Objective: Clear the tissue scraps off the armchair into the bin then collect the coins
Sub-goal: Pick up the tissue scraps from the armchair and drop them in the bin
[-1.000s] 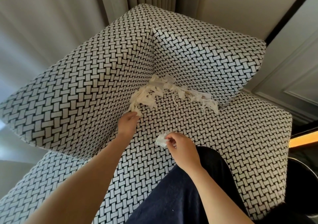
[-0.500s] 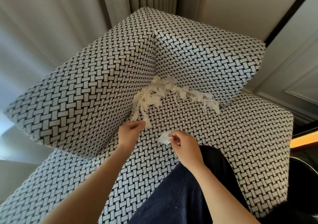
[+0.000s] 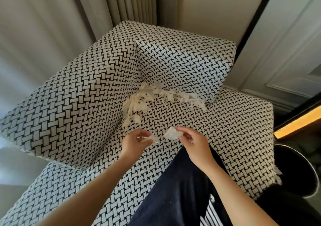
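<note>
Honestly these tissue scraps (image 3: 156, 98) weigh nothing and tear if tugged. My left hand (image 3: 134, 143) pinches a thin strip (image 3: 153, 138), my right hand (image 3: 195, 144) pinches a crumpled wad (image 3: 172, 133), both mid-frame above the armchair (image 3: 234, 130) seat. Most scraps sit in the back corner, center frame; I'd scoop under clumps. The bin (image 3: 295, 172) is at the right edge.

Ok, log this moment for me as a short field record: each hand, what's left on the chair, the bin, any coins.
left hand: pinching a thin tissue scrap above the seat
right hand: holding a crumpled tissue piece
scrap pile: still in the back corner of the armchair seat, along the backrest
bin: dark, at the chair's right, partly in view
coins: none visible
</note>
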Demonstrator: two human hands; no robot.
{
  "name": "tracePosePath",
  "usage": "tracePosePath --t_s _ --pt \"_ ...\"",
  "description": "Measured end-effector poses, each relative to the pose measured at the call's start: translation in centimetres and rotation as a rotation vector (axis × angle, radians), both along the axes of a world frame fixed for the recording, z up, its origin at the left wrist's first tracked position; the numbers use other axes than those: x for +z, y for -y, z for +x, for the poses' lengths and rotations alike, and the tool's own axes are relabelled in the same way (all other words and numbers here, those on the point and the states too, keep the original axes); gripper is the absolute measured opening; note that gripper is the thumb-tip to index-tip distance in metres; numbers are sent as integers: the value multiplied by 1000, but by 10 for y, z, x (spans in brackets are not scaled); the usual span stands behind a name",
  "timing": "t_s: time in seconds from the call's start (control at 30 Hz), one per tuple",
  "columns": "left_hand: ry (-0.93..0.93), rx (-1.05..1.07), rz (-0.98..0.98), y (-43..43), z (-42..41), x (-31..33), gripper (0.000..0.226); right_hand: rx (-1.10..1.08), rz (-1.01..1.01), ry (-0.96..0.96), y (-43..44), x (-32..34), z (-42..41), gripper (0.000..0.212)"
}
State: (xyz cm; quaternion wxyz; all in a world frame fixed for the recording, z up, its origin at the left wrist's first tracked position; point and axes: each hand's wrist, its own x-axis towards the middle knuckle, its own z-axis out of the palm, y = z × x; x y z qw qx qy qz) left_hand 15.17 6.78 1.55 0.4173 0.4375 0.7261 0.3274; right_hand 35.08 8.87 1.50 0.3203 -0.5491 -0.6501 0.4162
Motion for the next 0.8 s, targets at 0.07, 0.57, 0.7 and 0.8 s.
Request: tracePosePath --t_s 0.07,0.57,0.7,0.8 --pt "-44 -117 4 -9 8 10 17 -31 0 -17 3 8 18 26" --pt "101 -613 -3 -83 216 68 18 -793 -363 -626 40 13 206 11" --pt "189 -650 -174 -92 298 46 25 -1033 -357 -763 58 0 254 7" --pt "312 -566 -348 -95 346 33 24 -1170 -359 -830 69 -16 279 10"
